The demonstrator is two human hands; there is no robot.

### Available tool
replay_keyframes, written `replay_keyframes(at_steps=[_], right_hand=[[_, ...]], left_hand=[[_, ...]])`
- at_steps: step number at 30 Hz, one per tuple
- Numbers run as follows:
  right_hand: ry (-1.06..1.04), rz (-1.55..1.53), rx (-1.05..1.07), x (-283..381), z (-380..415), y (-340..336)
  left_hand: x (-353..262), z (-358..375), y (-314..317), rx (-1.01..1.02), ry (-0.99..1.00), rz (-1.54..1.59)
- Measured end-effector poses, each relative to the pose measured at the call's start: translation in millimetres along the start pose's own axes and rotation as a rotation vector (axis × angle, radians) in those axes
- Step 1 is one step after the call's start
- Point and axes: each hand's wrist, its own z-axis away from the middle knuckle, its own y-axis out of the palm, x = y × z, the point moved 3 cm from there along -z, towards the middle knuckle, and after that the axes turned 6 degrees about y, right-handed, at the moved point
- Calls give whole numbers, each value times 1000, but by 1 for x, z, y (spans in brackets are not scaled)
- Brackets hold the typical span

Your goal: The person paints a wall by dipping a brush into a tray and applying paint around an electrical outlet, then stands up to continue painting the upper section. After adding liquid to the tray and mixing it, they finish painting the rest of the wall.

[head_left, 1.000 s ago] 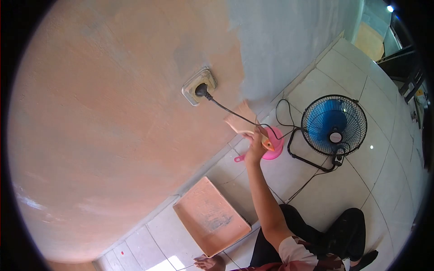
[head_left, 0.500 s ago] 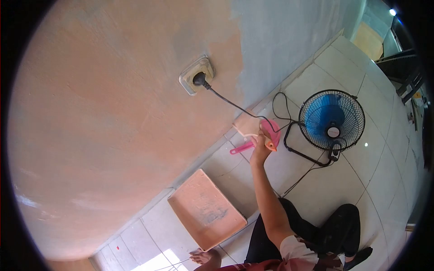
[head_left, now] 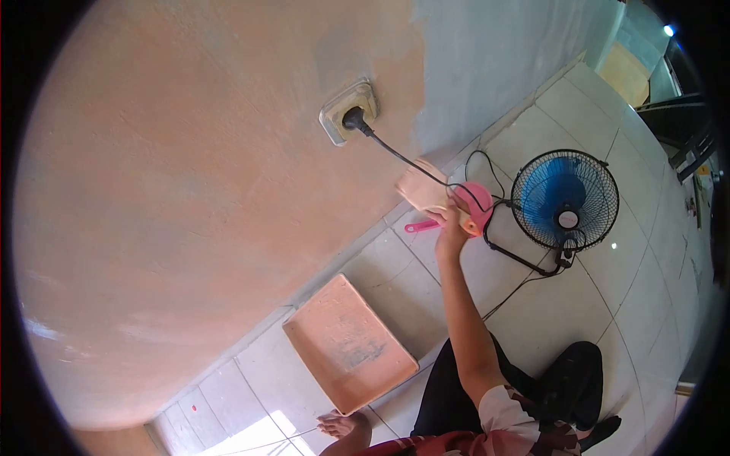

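Beside a peach-coated wall (head_left: 228, 190), the wide brush (head_left: 423, 191) extends beyond the right hand (head_left: 452, 230), clamped on its handle (head_left: 471, 227).

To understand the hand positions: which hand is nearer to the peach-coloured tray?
Left. The left hand is at the bottom corner of the tray in the picture; contact is unclear. The right hand is farther, up and right of the tray, holding a wide, flat tool.

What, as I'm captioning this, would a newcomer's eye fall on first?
Probably the round, blue-and-black, wire-caged fan at right. Next, near the centre, the pink plastic dipper, partly hidden by the right hand holding a wide, flat, pale brush. Then the shallow, rectangular peach tray, lower centre.
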Motion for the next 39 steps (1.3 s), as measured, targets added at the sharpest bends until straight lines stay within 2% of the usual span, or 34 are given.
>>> replay_keyframes(at_steps=[1,3,4,7,8,10,11,15,20,23,24,26,28,29,32,34,36,39], right_hand=[[24,107,-6,-17,0,-7],[75,268,-14,-46,-3,-33],[69,264,-15,-42,4,-36],[57,-21,-79,-13,17,-16],[69,-15,-92,-20,15,-12],[-36,-9,-24,-28,7,-4],[61,65,-69,-35,5,-4],[20,48,-127,-24,13,-9],[77,87,-9,-8,-3,32],[46,-183,27,-1,8,26],[53,-174,33,-13,10,17],[122,71,-23,-46,14,-11],[136,94,-63,-47,8,-16],[111,67,-72,-37,6,-8],[101,30,5,-4,8,22],[44,-102,143,13,7,42],[22,-150,148,2,8,24],[166,49,30,-37,7,-5]], left_hand=[[-18,7,-37,129,-43,-47],[-21,12,-42,116,-32,-50],[-24,11,-45,98,-29,-55],[-32,14,-54,108,-40,-73],[-25,14,-55,105,-41,-91],[-25,13,-53,89,-10,-21],[-26,13,-52,58,1,-4],[-24,10,-39,34,-17,-50],[-30,13,-58,74,-24,34],[-26,11,-42,105,-41,10],[-18,9,-25,45,-24,11],[-6,10,-20,-19,-1,1],[-21,10,-39,125,-20,-2],[-46,16,-86,277,-57,-68],[-37,22,-77,190,-56,79],[-35,19,-74,205,-38,15],[-33,15,-66,157,-52,-18],[-26,13,-51,114,-21,-6]])
